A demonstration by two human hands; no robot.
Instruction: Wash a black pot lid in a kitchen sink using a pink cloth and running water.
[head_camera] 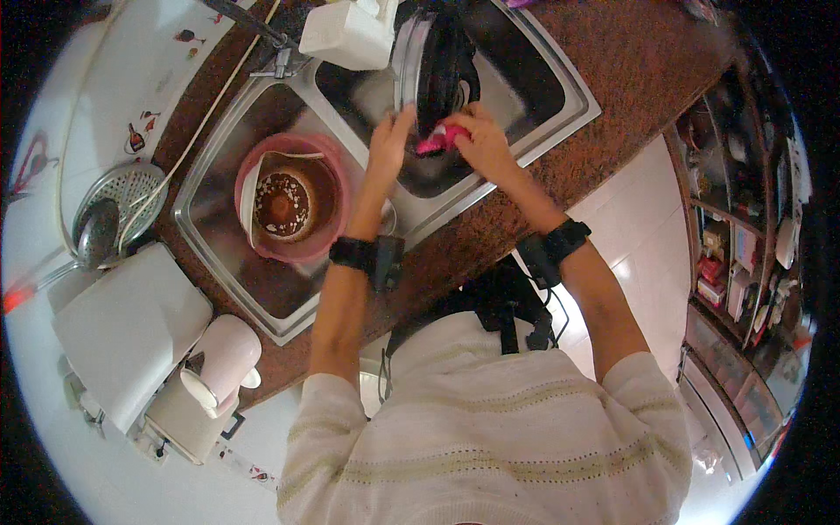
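Note:
Over the far basin of a steel double sink [551,141], my left hand [392,134] grips the near rim of a dark round pan or lid [436,72] with a pale metal edge, which stands on its side. My right hand [482,141] holds a bright pink cloth or scrubber [441,139] at the lower edge of the same piece. A small handle shows on its right face. In the near-left basin sits a pink plastic tub [328,151], with a white-rimmed vessel [248,203] in it that has a brown, speckled inside.
A faucet [282,62] and a white container [344,36] stand behind the sink. To the left are a perforated metal strainer [141,187], a ladle [97,230], a white box-like thing [134,321] and a pink-white mug [226,351]. A shelf unit [728,216] stands at the right.

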